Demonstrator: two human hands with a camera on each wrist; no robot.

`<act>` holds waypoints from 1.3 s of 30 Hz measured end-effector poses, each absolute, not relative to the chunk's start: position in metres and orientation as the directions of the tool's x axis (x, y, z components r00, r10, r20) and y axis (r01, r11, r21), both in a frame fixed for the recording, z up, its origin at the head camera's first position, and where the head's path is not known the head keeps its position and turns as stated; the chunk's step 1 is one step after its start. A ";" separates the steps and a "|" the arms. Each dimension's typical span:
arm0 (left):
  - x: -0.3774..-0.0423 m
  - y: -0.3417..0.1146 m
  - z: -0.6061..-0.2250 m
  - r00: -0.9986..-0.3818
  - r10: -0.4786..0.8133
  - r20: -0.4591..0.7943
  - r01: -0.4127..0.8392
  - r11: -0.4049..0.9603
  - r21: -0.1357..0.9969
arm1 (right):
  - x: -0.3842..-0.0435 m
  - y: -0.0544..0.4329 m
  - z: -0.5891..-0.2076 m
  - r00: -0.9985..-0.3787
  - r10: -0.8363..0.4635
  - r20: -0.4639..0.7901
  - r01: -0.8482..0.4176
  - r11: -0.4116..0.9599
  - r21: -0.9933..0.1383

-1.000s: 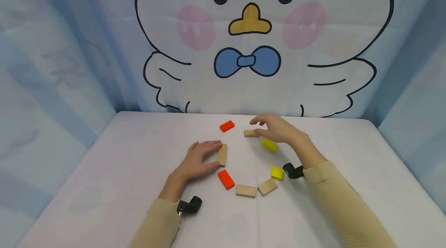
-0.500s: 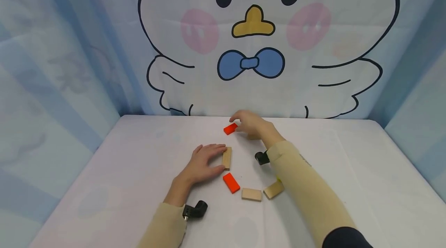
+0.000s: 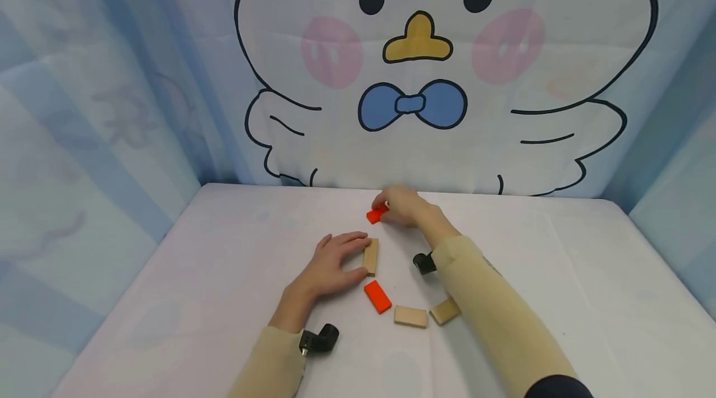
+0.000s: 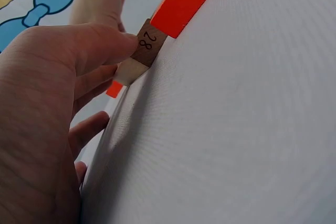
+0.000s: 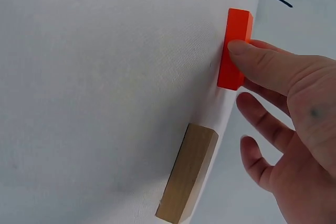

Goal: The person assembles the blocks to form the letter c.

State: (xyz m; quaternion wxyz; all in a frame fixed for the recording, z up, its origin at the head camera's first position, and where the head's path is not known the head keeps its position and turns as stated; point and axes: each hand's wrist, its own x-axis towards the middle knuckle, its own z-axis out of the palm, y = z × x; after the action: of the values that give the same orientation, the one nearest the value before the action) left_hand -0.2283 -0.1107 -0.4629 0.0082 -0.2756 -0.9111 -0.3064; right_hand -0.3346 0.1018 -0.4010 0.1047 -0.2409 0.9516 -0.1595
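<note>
Right hand (image 3: pixel 404 206): thumb and fingers pinching one red rectangular block (image 5: pixel 230 71), near the far edge of the white table (image 3: pixel 168 298). Left hand (image 3: pixel 329 267): thumb and forefinger gripping one pale rectangular wooden block (image 3: pixel 371 259) by its ends (one face marked 28).

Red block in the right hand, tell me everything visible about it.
The red block is a bright red oblong with flat faces and straight edges, its material unclear. The right hand pinches it, thumb on one face, fingers behind. In the head view it slants, near the far edge of the table; whether it touches the table is unclear.
</note>
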 end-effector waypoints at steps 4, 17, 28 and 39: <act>-0.230 -0.111 -0.461 -0.847 0.495 0.191 0.510 0.659 0.553 | -0.330 0.104 -0.398 -0.854 -0.504 -0.132 -0.443 0.835 -0.325; -0.231 -0.113 -0.462 -0.859 0.481 0.173 0.488 0.671 0.557 | -0.316 0.112 -0.392 -0.837 -0.512 -0.193 -0.441 0.841 -0.315; -0.230 -0.114 -0.463 -0.857 0.489 0.165 0.488 0.664 0.567 | -0.312 0.111 -0.398 -0.827 -0.532 -0.183 -0.460 0.826 -0.325; -0.228 -0.113 -0.463 -0.857 0.488 0.167 0.488 0.661 0.570 | -0.309 0.110 -0.397 -0.829 -0.533 -0.169 -0.464 0.825 -0.324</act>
State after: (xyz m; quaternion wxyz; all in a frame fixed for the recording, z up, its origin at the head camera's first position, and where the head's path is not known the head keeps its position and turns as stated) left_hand -0.2280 -0.1133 -0.4630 -0.0002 -0.2678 -0.9114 -0.3126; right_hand -0.3094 0.1104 -0.3971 0.1270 -0.2631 0.9467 -0.1357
